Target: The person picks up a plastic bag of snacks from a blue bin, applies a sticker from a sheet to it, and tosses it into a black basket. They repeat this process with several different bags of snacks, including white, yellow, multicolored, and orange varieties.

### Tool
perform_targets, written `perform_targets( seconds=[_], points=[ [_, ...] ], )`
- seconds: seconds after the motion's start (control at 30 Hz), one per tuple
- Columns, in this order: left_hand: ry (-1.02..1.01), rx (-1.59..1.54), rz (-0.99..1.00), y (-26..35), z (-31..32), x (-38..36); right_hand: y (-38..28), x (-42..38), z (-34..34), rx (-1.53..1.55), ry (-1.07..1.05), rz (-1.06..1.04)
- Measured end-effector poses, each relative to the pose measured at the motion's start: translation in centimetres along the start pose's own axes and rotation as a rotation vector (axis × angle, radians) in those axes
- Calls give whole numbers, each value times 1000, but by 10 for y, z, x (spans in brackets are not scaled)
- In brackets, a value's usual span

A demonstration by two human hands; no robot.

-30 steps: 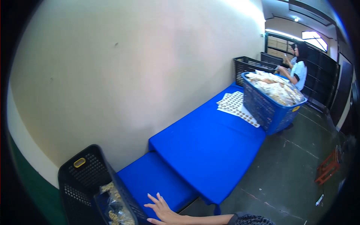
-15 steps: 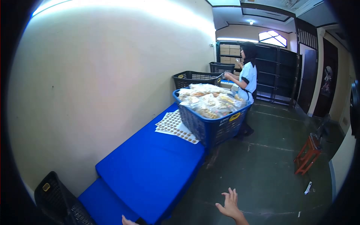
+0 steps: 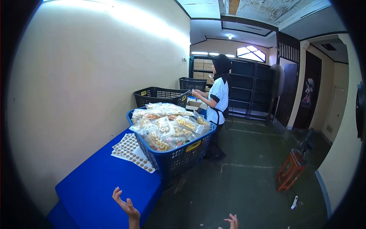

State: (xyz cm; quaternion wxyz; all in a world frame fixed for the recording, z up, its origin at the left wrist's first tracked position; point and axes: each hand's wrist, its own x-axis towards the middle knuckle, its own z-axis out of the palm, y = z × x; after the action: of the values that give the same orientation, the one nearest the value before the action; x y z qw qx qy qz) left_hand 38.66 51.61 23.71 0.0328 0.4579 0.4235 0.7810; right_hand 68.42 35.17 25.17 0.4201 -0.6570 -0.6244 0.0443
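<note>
My left hand is raised over the near part of the blue-covered table, fingers apart and holding nothing. Low in the view, my right hand shows above the dark floor; its fingers are spread, with nothing in them, and the rest is cut off by the frame. Beyond both hands stands a blue plastic basket heaped with clear bags of snacks. Sheets of round brown stickers lie on the table beside the basket, partly under it.
A co-worker stands past the basket, hands together near a small cardboard box. Black crates line the wall. On the right are a red-brown stool with a fan and a white power strip on the floor.
My view has shifted right and come closer to the basket. My left hand has risen into view over the table, while my right hand has dropped toward the bottom edge.
</note>
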Motion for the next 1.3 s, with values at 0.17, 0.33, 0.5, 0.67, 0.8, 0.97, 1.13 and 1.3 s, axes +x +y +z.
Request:
perform_targets(
  seconds=[0.17,0.33,0.5,0.67,0.8,0.97,1.13,1.3],
  points=[
    [-37,393,144,-55,65,50,21,93,-1,99,-37,93],
    [2,360,157,-81,128,98,25,182,-8,74,-7,74],
    [-41,185,71,-102,165,112,65,247,0,217,143,122],
    [5,203,27,-132,165,117,123,339,11,216,169,182],
    [210,308,26,-149,165,126,182,458,47,447,214,69],
    [365,152,-273,-157,188,226,170,664,101,727,-74,-85],
    [-197,680,-350,-197,215,347,117,858,203,51,-414,-433],
    [-222,1047,-583,-272,241,390,45,891,306,-166,-598,-262]
  ],
)
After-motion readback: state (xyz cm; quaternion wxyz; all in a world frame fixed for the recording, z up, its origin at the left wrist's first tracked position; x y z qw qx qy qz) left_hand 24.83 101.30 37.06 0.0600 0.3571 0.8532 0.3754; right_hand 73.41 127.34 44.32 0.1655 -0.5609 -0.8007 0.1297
